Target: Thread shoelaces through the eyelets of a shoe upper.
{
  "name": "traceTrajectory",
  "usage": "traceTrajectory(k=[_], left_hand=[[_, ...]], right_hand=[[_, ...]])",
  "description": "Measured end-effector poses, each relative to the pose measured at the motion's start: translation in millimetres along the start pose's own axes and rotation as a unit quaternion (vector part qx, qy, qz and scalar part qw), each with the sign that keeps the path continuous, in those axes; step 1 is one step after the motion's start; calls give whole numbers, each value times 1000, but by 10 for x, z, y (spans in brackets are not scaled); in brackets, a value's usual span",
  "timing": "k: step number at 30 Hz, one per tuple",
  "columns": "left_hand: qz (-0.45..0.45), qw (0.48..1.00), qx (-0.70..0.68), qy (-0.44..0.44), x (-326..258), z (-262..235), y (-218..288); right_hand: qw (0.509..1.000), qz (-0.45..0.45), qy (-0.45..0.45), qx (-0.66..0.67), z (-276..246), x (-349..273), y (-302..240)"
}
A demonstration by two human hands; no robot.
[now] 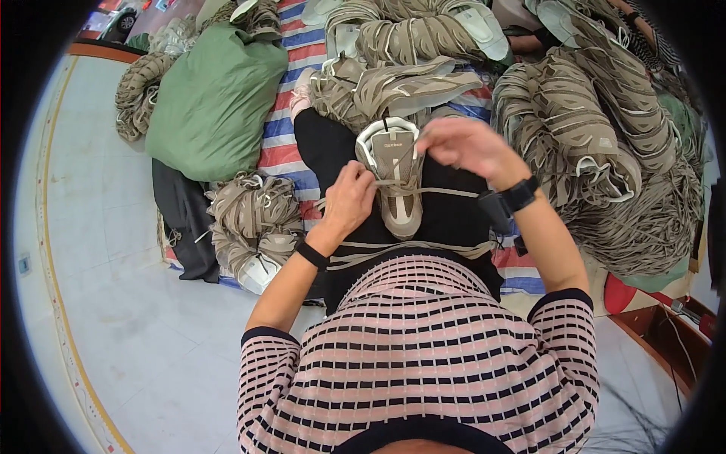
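Note:
A taupe shoe upper [401, 216] with a white-lined collar lies over my lap, its toe toward me. A flat beige shoelace [389, 182] crosses its throat below the tongue. My left hand [352, 198] is closed at the upper's left edge, fingertips pinching the lace there. Raised beside the collar on the right is my right hand [465, 147], slightly blurred, with fingertips pinched together. A thin dark line runs from them toward the tongue; I cannot make out what it is. More loose laces [423, 247] lie across my black trousers.
Bundled taupe uppers [431, 41] are piled ahead of me. On the right, more bundles [575, 106] rest above a heap of laces [643, 227]. A green sack [215, 98] and another bundle [257, 219] stand left on a striped sheet [281, 155].

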State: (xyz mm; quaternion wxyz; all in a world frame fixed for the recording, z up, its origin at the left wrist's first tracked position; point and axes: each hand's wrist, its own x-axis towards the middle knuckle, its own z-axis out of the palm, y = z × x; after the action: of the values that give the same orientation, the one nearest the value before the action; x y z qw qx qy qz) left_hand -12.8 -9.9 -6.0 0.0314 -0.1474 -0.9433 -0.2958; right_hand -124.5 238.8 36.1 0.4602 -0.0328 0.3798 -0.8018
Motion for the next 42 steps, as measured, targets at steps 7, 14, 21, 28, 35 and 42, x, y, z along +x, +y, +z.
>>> traceTrajectory(k=[7, 14, 21, 28, 35, 42], left_hand=[[56, 991, 22, 122, 189, 9, -54], [-43, 982, -170, 66, 129, 187, 26], [79, 989, -121, 7, 102, 304, -56], [42, 993, -111, -24, 86, 219, 38], [77, 997, 0, 7, 195, 234, 77], [170, 979, 103, -52, 402, 340, 128]], right_hand=[[936, -322, 105, 92, -593, -1136, -1067], [867, -466, 106, 141, -1574, -2910, -2032], [812, -556, 143, 108, -2355, -4509, -2575], [842, -427, 316, -97, -1284, -1984, -1493], [882, -27, 148, -447, 21, -67, 479], [918, -43, 206, -337, -200, -268, 657]])
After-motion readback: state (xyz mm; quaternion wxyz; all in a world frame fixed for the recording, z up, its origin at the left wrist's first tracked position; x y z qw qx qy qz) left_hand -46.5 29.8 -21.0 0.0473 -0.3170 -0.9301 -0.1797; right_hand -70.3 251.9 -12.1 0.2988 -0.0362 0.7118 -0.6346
